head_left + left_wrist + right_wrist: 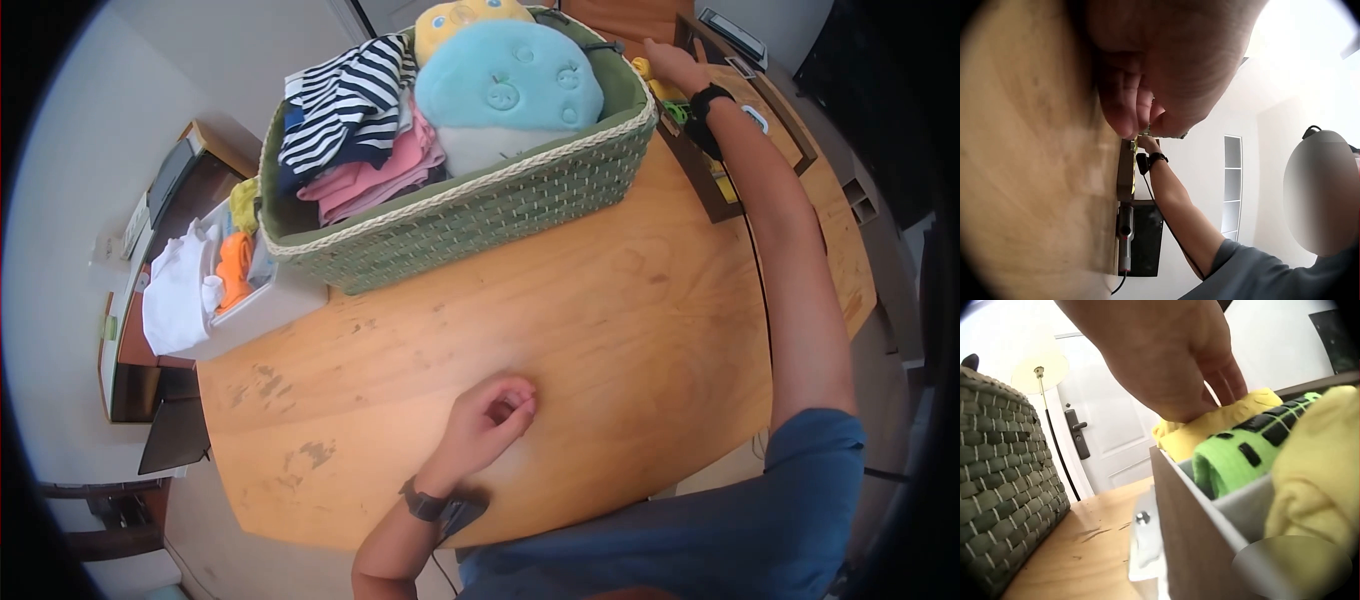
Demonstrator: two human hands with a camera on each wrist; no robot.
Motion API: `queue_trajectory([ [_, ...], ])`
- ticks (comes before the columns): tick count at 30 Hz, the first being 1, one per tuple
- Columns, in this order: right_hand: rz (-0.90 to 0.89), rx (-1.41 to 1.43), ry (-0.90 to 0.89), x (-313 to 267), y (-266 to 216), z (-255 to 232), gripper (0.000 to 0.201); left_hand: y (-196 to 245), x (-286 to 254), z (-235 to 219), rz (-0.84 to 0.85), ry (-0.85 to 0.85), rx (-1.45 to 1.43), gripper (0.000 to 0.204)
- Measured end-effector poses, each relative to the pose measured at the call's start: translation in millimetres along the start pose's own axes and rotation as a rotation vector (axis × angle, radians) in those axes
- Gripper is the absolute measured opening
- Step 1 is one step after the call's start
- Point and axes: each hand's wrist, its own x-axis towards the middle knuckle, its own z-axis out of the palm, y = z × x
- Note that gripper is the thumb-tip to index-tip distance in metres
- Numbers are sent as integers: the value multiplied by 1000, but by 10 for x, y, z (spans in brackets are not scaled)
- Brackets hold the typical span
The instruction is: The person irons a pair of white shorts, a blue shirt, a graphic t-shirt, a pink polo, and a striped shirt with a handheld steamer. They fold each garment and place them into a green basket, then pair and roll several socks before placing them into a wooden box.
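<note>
At the far right of the table stands a brown box (1175, 525) with grey dividers. In the right wrist view, my right hand (1172, 356) reaches over its far end and grips a folded yellow cloth (1194, 434), the fingertips partly hidden behind it. A green rolled cloth with black patches (1235, 456) lies in the neighbouring compartment, and another yellow cloth bundle (1316, 475) is nearest the camera. My left hand (485, 420) hangs loosely curled over the table's near middle, with nothing in its fingers.
A green woven basket (480, 220) at the back holds striped and pink folded clothes (350, 110) and a blue plush toy (510, 85). Left of it stands a white bin (270, 312) with white and orange cloth. A black cable (758, 260) runs along my right arm.
</note>
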Motion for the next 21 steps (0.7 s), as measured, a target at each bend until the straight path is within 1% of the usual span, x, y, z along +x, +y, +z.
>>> queue_trajectory([
  [3,-109,110,81,-269,23,-28,29,-40,16,1,32,-6,11,11],
  [4,-119,158,93,-339,-9,-74,29,-40,12,-7,37,-11,13,11],
  [7,-87,25,-22,-497,-70,-154,31,-37,17,10,37,-27,-1,10],
  [9,-82,-30,-29,-545,-128,-166,30,0,21,17,23,-35,-26,9],
  [10,-85,-47,-39,-497,-125,-72,31,1,15,25,26,-38,-30,9],
  [11,-96,-64,-42,-447,-152,-121,31,-11,22,35,35,-33,-35,9],
  [12,-100,-37,-101,-420,-173,-175,31,-20,20,29,46,-18,-41,9],
  [13,-66,22,-136,-347,-99,-84,35,-21,24,10,64,-20,-27,9],
  [14,-74,91,-76,-373,-104,-121,36,-31,30,1,75,-26,-17,9],
  [15,-80,155,-26,-499,-134,-206,38,-49,24,1,81,-37,-13,9],
  [16,-100,182,-29,-616,-186,-353,39,-56,14,3,104,-40,6,9],
  [18,-131,230,-28,-797,-297,-795,42,-42,40,12,160,-53,49,8],
  [21,-288,396,82,-966,-394,-1294,42,-98,61,22,209,-46,26,8],
])
